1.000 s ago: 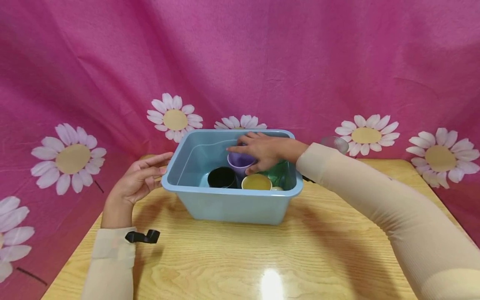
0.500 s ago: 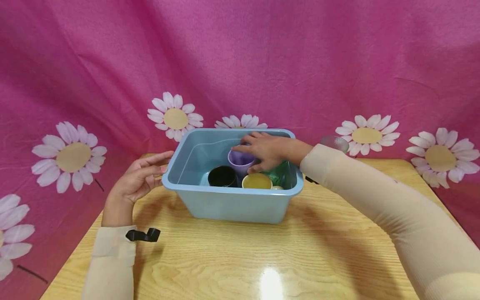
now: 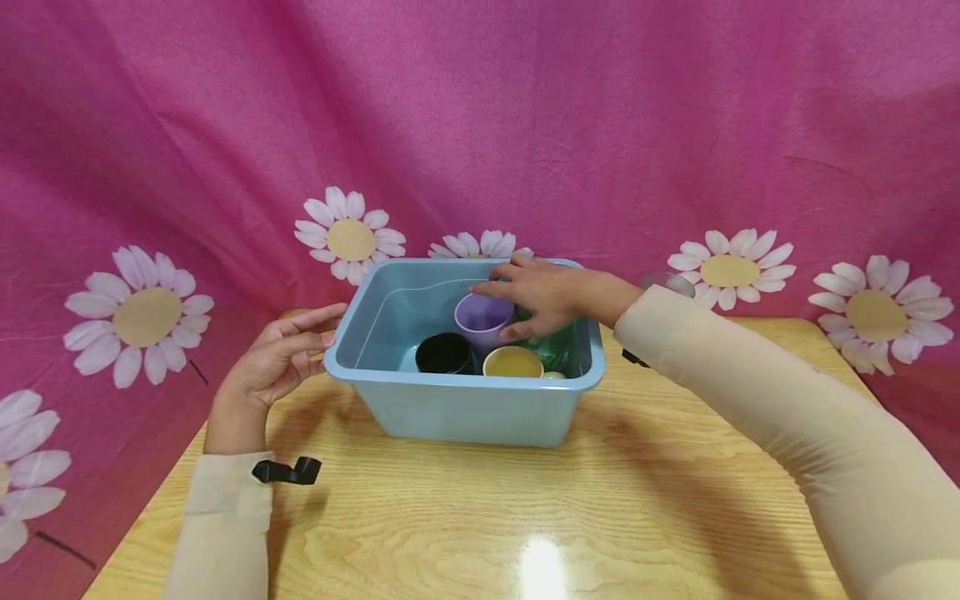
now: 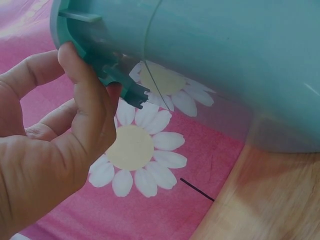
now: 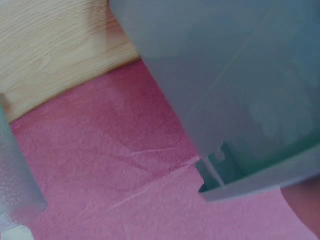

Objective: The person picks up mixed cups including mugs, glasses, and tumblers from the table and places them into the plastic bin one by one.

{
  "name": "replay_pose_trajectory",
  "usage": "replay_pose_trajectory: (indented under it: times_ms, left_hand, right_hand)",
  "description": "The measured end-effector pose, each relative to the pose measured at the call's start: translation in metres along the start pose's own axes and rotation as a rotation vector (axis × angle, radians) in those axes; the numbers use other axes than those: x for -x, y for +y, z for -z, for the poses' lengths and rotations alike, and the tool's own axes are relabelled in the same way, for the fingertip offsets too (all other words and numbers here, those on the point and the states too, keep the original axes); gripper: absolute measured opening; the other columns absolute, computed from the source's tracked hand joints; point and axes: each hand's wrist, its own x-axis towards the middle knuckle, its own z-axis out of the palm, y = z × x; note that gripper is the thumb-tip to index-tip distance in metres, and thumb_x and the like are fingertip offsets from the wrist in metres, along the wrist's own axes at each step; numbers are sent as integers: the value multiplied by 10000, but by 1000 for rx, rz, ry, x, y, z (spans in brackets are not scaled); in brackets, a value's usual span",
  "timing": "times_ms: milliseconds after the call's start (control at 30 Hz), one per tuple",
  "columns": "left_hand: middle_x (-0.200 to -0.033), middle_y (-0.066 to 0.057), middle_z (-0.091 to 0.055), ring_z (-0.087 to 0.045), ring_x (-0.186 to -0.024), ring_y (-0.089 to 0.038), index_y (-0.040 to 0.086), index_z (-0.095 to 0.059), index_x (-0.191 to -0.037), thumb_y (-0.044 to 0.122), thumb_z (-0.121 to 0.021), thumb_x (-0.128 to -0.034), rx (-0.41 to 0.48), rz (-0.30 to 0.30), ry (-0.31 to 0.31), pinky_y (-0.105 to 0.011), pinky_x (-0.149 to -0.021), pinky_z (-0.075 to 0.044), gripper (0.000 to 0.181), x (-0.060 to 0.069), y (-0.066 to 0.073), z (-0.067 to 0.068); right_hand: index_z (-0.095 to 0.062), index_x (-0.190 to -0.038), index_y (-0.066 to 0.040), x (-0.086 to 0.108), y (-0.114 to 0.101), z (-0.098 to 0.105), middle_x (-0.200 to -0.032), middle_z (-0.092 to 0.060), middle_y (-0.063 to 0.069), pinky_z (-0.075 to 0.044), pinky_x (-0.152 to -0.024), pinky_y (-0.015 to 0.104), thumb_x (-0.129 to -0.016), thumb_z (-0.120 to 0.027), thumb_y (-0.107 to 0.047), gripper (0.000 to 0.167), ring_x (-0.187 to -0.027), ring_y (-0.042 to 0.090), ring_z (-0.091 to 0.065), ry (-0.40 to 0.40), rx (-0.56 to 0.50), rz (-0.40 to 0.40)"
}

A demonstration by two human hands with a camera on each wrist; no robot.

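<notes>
A light blue plastic bin point(image 3: 465, 408) stands on the table, with a purple cup point(image 3: 483, 312), a black cup point(image 3: 444, 354) and a yellow-lined cup point(image 3: 513, 362) upright inside. My left hand point(image 3: 277, 358) touches the bin's left rim with its fingertips; in the left wrist view the hand point(image 4: 60, 130) lies at the rim's outer underside. Reaching over the right wall, my right hand point(image 3: 551, 292) hovers inside the bin, its fingers spread just right of the purple cup. It holds nothing that I can see. A green shiny thing point(image 3: 558, 350) lies partly hidden below it.
Behind my right forearm stands a clear bumpy glass point(image 3: 667, 285), also showing as a textured glass point(image 5: 17, 185) in the right wrist view. A small pale object point(image 3: 553, 375) peeks above the bin's front rim. A pink daisy cloth point(image 3: 600, 150) hangs behind the wooden table point(image 3: 420, 517).
My right hand has shifted right, off the purple cup's rim, leaving more of the cup visible. The left hand and the bin have stayed in place.
</notes>
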Motion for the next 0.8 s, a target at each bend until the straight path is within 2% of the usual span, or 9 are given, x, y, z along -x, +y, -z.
replay_pose_trajectory:
  times_ms: [233, 433, 667, 800]
  left_hand:
    - [-1235, -80, -701, -727, -1026, -198, 12, -625, -1389, -160, -440, -997, -6, -1, 12, -365, -838, -605, 466, 0, 0, 0]
    - [-1236, -85, -702, -728, -1019, -198, 11, -619, -1395, -158, -445, -997, -1, 3, 13, -368, -838, -605, 466, -1, 1, 0]
    - [-1239, -82, -697, -723, -1031, -201, -6, -593, -1415, -149, -451, -1000, -5, 5, 5, -368, -847, -603, 461, 1, 1, -1]
    - [-1244, -78, -691, -720, -1038, -202, -10, -580, -1426, -149, -446, -1003, -13, 0, 1, -366, -847, -603, 465, 1, 0, 0]
  right_hand:
    - [-363, -1602, -202, 15, 6, 7, -1525, -428, 104, -371, -1093, 524, -951, -662, -506, 778, -1309, 309, -395, 38, -1, -31]
    - [-348, -1609, -234, 32, 13, 14, -1553, -400, 97, -407, -1069, 511, -954, -654, -544, 787, -1280, 292, -400, 67, -1, -76]
    - [-375, -1594, -195, 50, 20, 17, -1514, -443, 120, -403, -1062, 541, -951, -662, -532, 781, -1283, 316, -406, 115, -18, -91]
    - [-375, -1594, -199, 62, 25, 18, -1523, -437, 105, -402, -1063, 552, -954, -647, -556, 782, -1288, 311, -400, 119, -32, -135]
